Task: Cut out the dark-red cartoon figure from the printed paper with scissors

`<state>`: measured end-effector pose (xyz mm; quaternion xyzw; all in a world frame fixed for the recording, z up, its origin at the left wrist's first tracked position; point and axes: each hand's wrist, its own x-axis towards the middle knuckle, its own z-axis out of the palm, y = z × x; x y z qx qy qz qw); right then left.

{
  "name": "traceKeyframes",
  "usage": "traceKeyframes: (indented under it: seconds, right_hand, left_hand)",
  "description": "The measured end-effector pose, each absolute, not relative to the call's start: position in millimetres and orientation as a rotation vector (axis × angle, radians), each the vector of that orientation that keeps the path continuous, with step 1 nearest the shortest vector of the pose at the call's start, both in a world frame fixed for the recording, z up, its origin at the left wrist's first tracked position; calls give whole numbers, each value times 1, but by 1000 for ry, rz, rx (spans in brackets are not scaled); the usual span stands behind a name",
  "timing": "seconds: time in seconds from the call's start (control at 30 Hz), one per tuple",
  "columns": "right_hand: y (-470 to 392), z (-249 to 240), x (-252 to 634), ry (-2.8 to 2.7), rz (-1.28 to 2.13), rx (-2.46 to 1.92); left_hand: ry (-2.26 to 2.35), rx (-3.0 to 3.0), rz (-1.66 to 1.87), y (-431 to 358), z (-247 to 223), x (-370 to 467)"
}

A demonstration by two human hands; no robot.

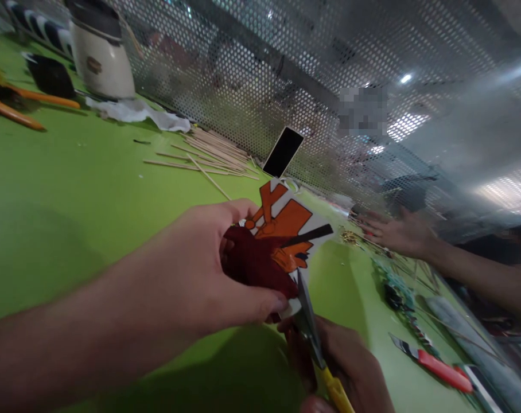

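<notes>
My left hand [200,264] is closed around a piece of cut paper [286,223] printed in orange, dark red and black, with white margins. The paper is bent inside the fingers, its dark red part curling toward the thumb. In my right hand [350,355] is a pair of scissors [310,321] with yellow handles. Its metal blades point up and meet the paper's lower right edge, just beyond my left thumb. How far the blades are parted is hard to make out, and part of the right hand is cut off by the frame's bottom edge.
Thin wooden sticks [213,152] lie on the green table [105,223] below a perforated metal panel [243,74]. A phone [283,152] leans there. Orange-handled pliers [32,109] and a cream container [103,57] stand left. A red cutter knife [441,367] lies right, near another person's hand [398,232].
</notes>
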<state>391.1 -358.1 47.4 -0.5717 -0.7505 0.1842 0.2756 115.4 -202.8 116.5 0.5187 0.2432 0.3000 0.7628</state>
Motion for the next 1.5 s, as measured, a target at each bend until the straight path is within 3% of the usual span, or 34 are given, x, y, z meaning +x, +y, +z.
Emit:
traceKeyframes:
  seconds: [0.7,1.0,1.23,1.5]
  right_hand:
    - [-349,50,388,-2015,700,-1471]
    - [-336,70,361,-2027,538,-1442]
    - [-336,70,361,-1922,666,-1418]
    - [-330,56,364,-1974,565,-1482]
  left_hand:
    - [610,1182,640,-205,112,115]
    - [565,1160,602,-204,116,114]
    - [617,1165,594,-206,119,114]
    - [638,1188,607,-205,113,111]
